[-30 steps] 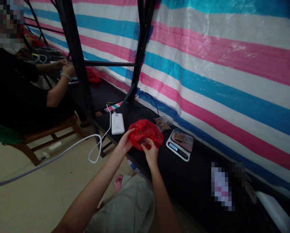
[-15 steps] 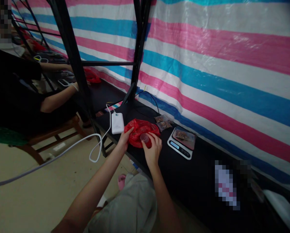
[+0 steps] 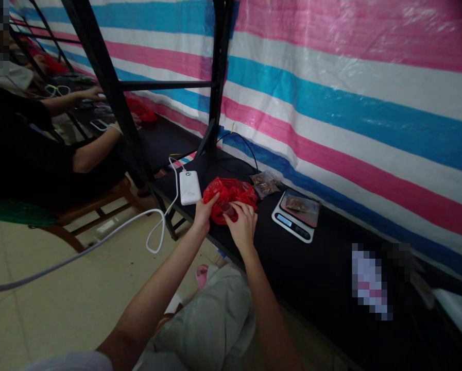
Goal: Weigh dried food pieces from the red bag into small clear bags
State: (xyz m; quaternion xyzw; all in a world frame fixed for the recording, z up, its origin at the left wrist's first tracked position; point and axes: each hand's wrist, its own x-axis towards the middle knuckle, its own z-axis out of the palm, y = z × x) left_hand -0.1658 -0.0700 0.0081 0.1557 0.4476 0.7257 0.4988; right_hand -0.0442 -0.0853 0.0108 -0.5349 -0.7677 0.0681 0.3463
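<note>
A crumpled red plastic bag [image 3: 240, 190] sits on the black bench with its mouth toward me. My left hand [image 3: 204, 212] is closed on the bag's left edge, thumb on top. My right hand [image 3: 243, 221] grips a small clear plastic cup [image 3: 227, 208] at the bag's opening; the bag's contents are mostly hidden. To the right lies a white digital scale [image 3: 297, 222] with a small clear packet [image 3: 299, 203] of brown bits on its plate. Behind the bag rest more such packets [image 3: 267, 184].
A white power bank [image 3: 190, 187] with a white cable [image 3: 165, 216] lies left of the bag. A black metal frame post [image 3: 105, 77] rises at the bench's left end. Beyond it a co-worker [image 3: 30, 139] sits at another bench. A striped sheet [image 3: 331, 103] hangs behind.
My right hand has brought the cup slightly down and left, deeper into the bag's opening. The view has shifted a little. The co-worker's far hand has moved back along their bench.
</note>
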